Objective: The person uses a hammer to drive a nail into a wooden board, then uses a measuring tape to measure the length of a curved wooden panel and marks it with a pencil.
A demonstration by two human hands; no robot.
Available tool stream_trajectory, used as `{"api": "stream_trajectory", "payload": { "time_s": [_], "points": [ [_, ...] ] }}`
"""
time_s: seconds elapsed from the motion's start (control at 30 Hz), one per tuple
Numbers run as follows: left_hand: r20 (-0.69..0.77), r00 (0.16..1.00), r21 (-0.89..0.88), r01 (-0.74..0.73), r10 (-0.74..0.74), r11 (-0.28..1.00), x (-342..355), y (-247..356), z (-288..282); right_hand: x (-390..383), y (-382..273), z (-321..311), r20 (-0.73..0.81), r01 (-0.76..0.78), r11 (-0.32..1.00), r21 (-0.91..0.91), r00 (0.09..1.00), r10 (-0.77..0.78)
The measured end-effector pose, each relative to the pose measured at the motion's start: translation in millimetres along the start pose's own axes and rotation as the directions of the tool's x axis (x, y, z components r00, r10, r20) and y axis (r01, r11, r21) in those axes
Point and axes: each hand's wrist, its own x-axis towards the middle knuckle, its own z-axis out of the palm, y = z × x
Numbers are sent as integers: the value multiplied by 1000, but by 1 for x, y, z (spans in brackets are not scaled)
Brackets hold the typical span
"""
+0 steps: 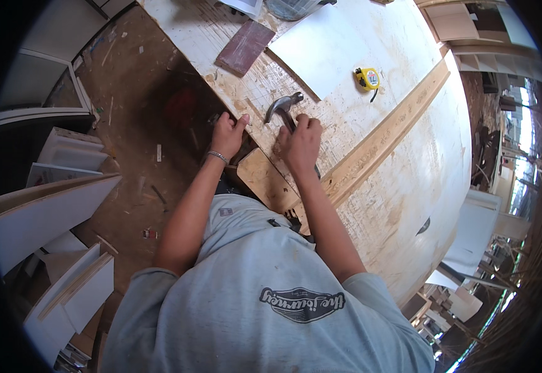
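Note:
My right hand (300,144) is curled over the handle of a claw hammer (284,105), which lies on the worn, pale workbench (370,140). The metal head points away from me, and the palm covers part of the handle. At the bench's left edge is my left hand (228,135), closed, with its thumb against the curled fingers. Whatever it may hold is hidden. Ahead of the hammer lie a white panel (317,53) and a reddish-brown block (246,47). A yellow tape measure (367,79) sits to the right of the panel.
A long wooden strip (389,127) runs diagonally across the bench. Below the edge, near my waist, is a light wooden board (261,177). White panels (53,202) lean at the left, above a brown floor (128,180) littered with scraps. Another white panel (470,230) stands at the right.

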Motion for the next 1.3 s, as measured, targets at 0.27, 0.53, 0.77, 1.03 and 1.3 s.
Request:
{"api": "stream_trajectory", "payload": {
  "time_s": [0.27,0.53,0.77,1.03,1.3],
  "points": [
    [16,999,56,29,-30,998,3,4,-1,2,6,-24,413,-381,888,259,875,255],
    [24,999,-117,34,-32,993,-7,20,-1,-33,-12,-27,566,-97,975,201,824,-35],
    [-4,1000,-174,5,-6,985,-5,16,1,-50,-7,-10,484,-37,957,287,868,-111],
    [-25,1000,-176,-4,0,984,0,2,4,-49,-9,-8,527,-80,963,256,847,-69],
    [-26,999,-139,-35,32,990,1,-4,4,-52,-9,-19,471,-98,952,290,881,-52]
  ]
}}
